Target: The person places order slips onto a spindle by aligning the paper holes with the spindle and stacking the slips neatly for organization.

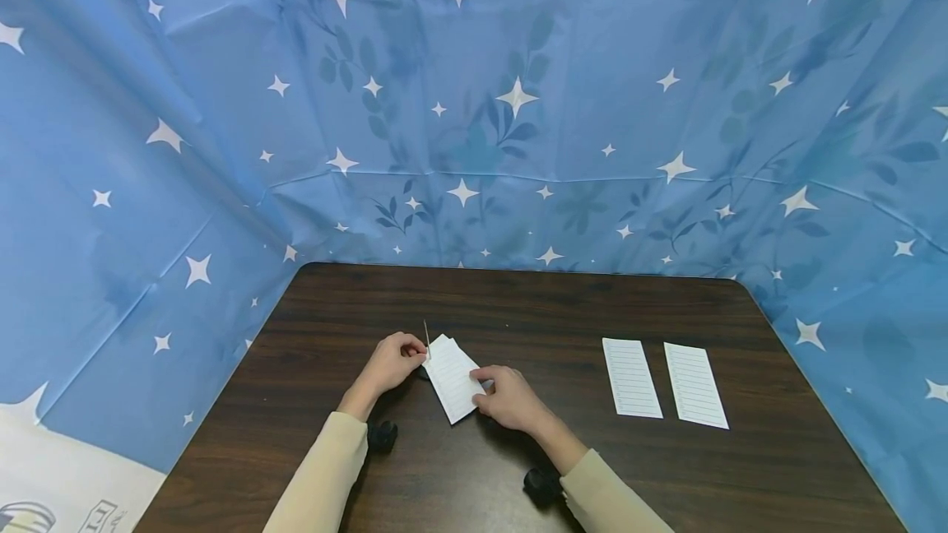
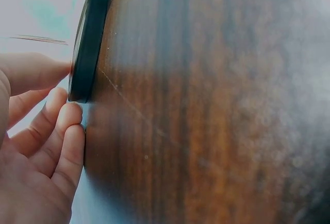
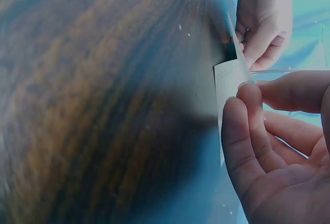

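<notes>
Nearest to us, two beige sleeves (image 1: 326, 467) come up from the bottom edge onto the dark wooden worktop (image 1: 518, 303), each with a small black camera unit at the wrist. Just beyond them, our right hand (image 1: 511, 397) rests on the near right edge of a small stack of lined paper slips (image 1: 453, 377), its fingers curled over the edge and pinching it; the right wrist view shows the fingertips (image 3: 247, 110) against the white paper, which lifts slightly off the wood. Our left hand (image 1: 392, 360) sits at the stack's far left corner with its fingers curled in, gripping a thin pale stick (image 1: 426, 334) that stands nearly upright beside the paper. In the left wrist view these fingers (image 2: 56, 131) lie close to a dark disc-like edge (image 2: 88, 44), too blurred for us to identify. The stack lies tilted, left of the worktop's middle and near its front.

Farther right, well apart from both hands, two more lined slips (image 1: 662, 381) lie flat side by side, not touching. Behind the worktop hangs a blue cloth with white stars (image 1: 474, 105).
</notes>
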{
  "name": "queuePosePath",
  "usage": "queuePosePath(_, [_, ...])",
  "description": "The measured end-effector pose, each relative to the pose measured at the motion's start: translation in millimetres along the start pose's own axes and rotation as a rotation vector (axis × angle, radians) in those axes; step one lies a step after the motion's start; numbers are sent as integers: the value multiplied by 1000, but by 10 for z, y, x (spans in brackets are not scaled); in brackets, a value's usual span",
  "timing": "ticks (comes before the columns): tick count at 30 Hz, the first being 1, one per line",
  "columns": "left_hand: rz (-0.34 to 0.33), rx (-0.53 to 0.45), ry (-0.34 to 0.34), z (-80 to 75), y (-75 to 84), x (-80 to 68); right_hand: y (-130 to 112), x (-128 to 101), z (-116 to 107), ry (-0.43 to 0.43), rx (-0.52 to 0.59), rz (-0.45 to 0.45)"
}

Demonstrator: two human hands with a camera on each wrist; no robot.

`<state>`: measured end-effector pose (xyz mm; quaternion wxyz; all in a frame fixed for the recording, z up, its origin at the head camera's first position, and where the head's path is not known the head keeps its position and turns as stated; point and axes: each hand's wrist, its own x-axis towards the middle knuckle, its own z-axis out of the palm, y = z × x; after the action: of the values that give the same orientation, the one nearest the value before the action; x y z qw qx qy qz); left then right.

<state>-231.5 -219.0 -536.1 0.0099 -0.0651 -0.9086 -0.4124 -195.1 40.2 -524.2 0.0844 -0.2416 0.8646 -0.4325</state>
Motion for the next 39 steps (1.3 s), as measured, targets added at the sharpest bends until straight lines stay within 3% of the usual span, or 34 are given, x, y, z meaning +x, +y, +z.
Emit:
queuePosePath(21, [-29,-33,-9,16,-21,-10,-48,-159,-197,-46,-20,-20])
queuePosePath(39, [-20,-40,-5,1,-9,-3,-40,-286,-380,-17,-49,-27])
